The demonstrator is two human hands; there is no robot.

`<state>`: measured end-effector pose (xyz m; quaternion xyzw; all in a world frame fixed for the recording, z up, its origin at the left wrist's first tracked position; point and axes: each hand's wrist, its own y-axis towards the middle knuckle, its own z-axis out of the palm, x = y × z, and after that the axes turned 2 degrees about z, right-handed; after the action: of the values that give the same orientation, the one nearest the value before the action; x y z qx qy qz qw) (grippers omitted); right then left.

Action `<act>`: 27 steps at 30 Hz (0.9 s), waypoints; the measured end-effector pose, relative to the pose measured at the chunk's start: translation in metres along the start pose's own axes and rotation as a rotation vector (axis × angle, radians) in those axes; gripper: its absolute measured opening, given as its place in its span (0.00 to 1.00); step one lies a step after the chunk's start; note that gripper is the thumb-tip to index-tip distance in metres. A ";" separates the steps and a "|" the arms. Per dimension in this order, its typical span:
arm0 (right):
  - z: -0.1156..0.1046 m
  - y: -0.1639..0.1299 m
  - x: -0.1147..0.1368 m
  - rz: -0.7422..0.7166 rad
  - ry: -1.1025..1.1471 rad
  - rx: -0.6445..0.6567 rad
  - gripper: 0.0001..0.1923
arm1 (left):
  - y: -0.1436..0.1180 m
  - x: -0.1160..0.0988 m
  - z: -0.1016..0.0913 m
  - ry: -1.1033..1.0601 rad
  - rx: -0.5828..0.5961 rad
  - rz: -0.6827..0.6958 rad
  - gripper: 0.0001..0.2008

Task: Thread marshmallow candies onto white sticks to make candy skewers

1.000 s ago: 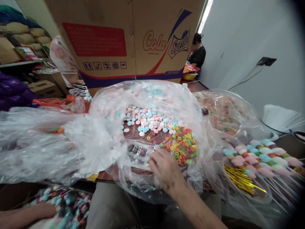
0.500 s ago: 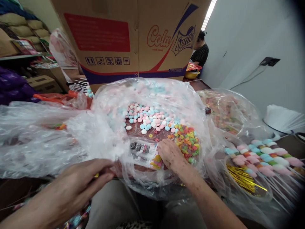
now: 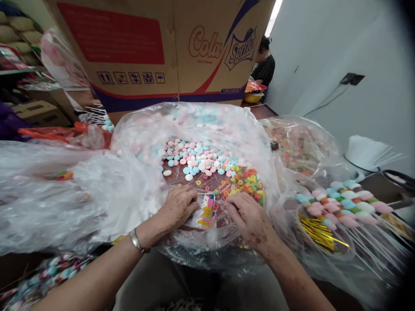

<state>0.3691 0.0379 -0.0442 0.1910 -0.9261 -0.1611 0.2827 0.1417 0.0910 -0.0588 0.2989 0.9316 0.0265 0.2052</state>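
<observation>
My left hand (image 3: 179,206) lies over the left part of a printed plastic packet (image 3: 207,211), its fingers bent and gripping it. The packet's colourful end points right, and the rest is hidden under the hand. Just right of the packet is my right hand (image 3: 249,214), its fingers curled together; whatever is between the fingertips is hidden. Small fruit-coloured candy rings (image 3: 248,179) are heaped behind the right hand, with a few loose ones near its fingertips. Farther back, pink, blue and white round marshmallows (image 3: 201,157) are spread inside a clear plastic bag (image 3: 168,119).
A large Cola and Sprite carton (image 3: 129,39) stands behind the bag. At right are skewered marshmallows (image 3: 343,201), a tub of gold twist ties (image 3: 316,233) and a bag of candy (image 3: 295,144). Crumpled clear plastic (image 3: 81,198) covers the left. A person (image 3: 266,65) sits beyond the carton.
My left hand has moved right from the bag's edge onto the packet, covering its left part. My right hand has come off the packet's right end and shifted slightly right of it.
</observation>
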 end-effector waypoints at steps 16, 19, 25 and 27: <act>0.009 0.016 0.021 0.444 0.642 0.026 0.17 | -0.001 -0.029 -0.019 0.045 -0.478 0.248 0.13; 0.005 0.014 0.023 0.454 0.723 0.045 0.09 | -0.004 -0.040 -0.015 0.135 -0.556 0.314 0.12; 0.000 0.000 0.023 0.461 0.823 0.044 0.12 | -0.010 -0.048 -0.001 0.217 -0.620 0.350 0.10; 0.002 -0.003 0.021 0.472 0.706 -0.008 0.08 | -0.010 -0.052 0.002 0.204 -0.620 0.367 0.09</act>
<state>0.3525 0.0267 -0.0376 0.0160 -0.7901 -0.0201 0.6124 0.1758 0.0534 -0.0431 0.3805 0.8259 0.3733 0.1838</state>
